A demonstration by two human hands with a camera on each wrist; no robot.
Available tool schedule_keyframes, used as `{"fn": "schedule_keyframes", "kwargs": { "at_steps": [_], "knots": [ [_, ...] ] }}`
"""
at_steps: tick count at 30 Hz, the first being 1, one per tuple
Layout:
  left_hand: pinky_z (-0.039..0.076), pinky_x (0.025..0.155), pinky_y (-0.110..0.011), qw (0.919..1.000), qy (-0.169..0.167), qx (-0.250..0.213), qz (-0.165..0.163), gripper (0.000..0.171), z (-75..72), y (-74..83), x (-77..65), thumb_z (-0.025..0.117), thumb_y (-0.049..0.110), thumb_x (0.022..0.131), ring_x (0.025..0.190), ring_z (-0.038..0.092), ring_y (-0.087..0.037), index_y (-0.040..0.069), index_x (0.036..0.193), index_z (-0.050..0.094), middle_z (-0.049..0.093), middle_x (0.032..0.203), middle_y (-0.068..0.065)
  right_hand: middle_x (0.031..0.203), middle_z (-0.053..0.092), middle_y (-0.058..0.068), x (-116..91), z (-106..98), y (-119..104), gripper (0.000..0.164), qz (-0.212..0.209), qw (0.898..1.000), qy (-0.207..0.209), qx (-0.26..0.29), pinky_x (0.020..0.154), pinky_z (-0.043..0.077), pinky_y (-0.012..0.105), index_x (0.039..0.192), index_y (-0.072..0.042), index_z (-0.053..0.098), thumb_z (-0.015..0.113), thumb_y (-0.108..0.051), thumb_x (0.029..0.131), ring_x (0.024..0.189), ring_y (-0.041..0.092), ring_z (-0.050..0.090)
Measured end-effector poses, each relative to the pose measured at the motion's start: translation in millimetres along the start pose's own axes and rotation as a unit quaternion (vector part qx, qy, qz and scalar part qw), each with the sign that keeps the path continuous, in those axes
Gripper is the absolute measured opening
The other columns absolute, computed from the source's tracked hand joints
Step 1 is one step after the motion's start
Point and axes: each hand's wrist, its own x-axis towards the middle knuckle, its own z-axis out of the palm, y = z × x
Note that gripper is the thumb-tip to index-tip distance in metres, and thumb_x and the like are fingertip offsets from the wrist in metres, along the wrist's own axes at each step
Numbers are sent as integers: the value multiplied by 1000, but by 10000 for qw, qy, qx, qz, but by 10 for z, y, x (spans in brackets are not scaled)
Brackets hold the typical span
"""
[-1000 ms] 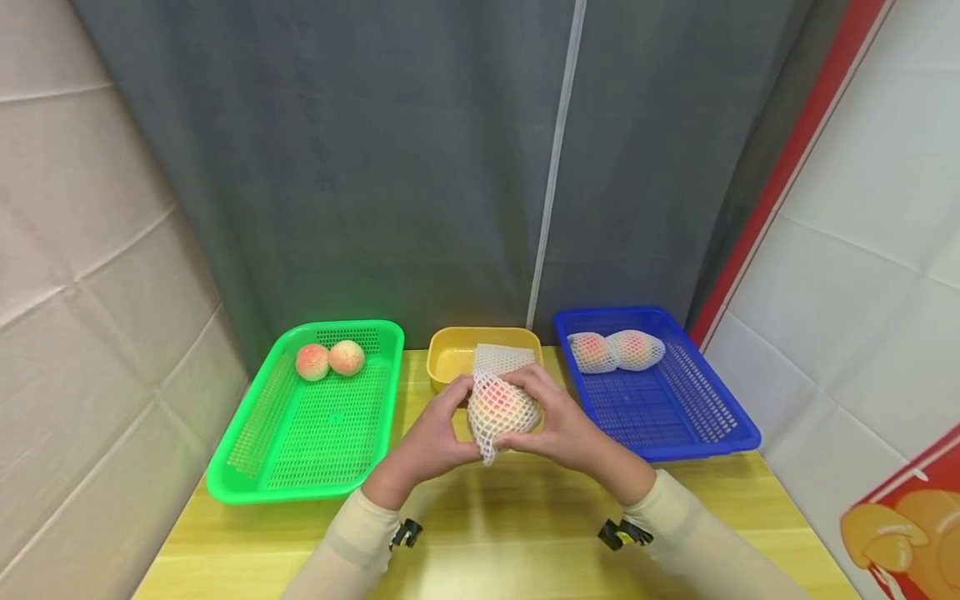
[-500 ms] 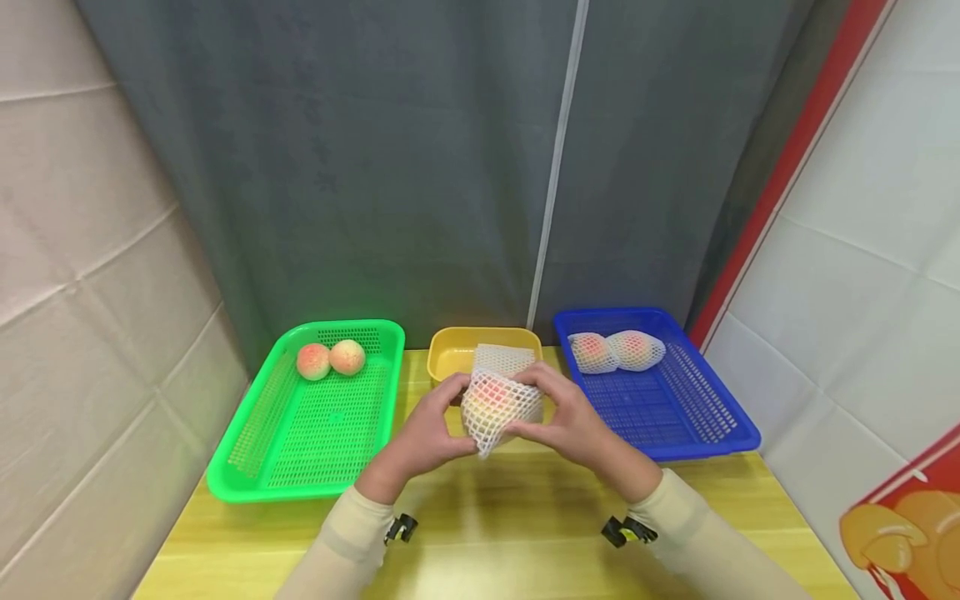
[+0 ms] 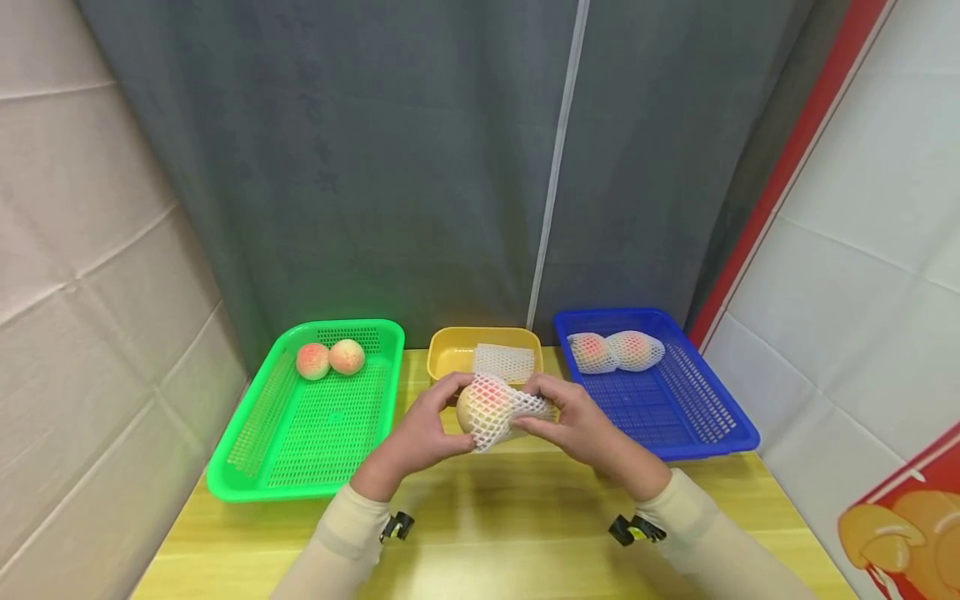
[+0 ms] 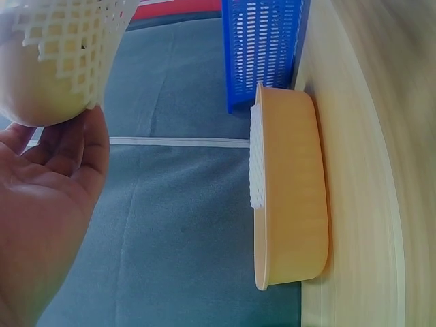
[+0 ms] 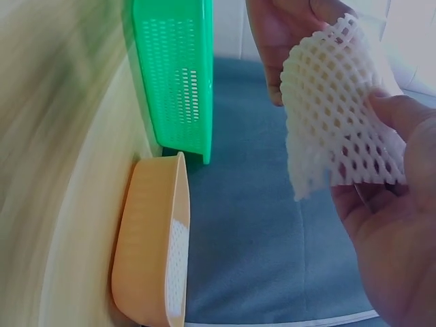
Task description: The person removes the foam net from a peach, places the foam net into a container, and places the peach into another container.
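Observation:
Between both hands, above the table, is a peach (image 3: 465, 410) partly covered by a white foam fruit net (image 3: 495, 415). My left hand (image 3: 412, 437) grips the peach on its left side, with fingers and thumb at the net's edge. The bare lower side of the peach (image 4: 48, 102) shows in the left wrist view. My right hand (image 3: 581, 427) pinches the loose right end of the net, which narrows toward those fingers. In the right wrist view, the net's open meshed end (image 5: 361, 160) lies between the right thumb and fingers.
A green basket (image 3: 337, 450) with two bare peaches (image 3: 330, 359) stands left. Behind the hands, a yellow bin (image 3: 450, 360) holds flat foam netting (image 3: 506, 361). At right, a blue basket (image 3: 637, 417) holds two netted peaches (image 3: 615, 352). A grey curtain (image 3: 375, 167) hangs behind.
The peach has shifted slightly left with my left hand, and its bare left side now shows. My right hand has moved slightly right, drawing the net's end out narrower.

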Motion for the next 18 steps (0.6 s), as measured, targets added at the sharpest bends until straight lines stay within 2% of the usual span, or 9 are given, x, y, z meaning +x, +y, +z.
{"fn": "schedule_keyframes", "kwargs": {
  "at_steps": [2,6,9,13,18],
  "knots": [
    [50,97,-40,10000,-17,24,-43,73,-6,-11,-2,83,11,71,110,60,-15,23,137,54,59,127,8,93,67,10,-3,-15,0,23,24,9999,-99,25,68,52,32,97,-2,65,79,8,81,80,22,61],
    [50,98,-38,10000,-38,-27,-67,72,-16,-25,-1,86,13,74,111,60,-14,24,137,54,59,128,8,88,64,2,-68,-23,203,21,255,9990,-373,-30,64,51,30,98,-10,64,78,0,86,76,18,57],
    [51,98,-38,9999,-31,-140,-3,72,-13,-36,0,88,15,76,113,60,-16,22,139,53,59,131,5,90,62,-4,-115,-34,343,26,578,9952,-761,-223,65,51,27,106,-16,60,77,-6,89,78,12,56],
    [52,95,-40,9996,-30,-260,77,74,4,-55,-7,89,16,76,113,60,-19,20,140,53,58,133,2,98,62,-6,-121,-60,320,37,994,9851,-1300,-533,71,55,28,118,-17,53,75,-8,89,84,11,60],
    [52,97,-41,9998,-92,-172,-11,71,25,-69,-20,90,26,78,114,60,-15,24,140,53,57,135,6,106,62,-6,-140,-63,316,46,1267,9766,-1522,-839,78,55,29,127,-18,49,74,-9,90,91,10,61]
  ]
}}
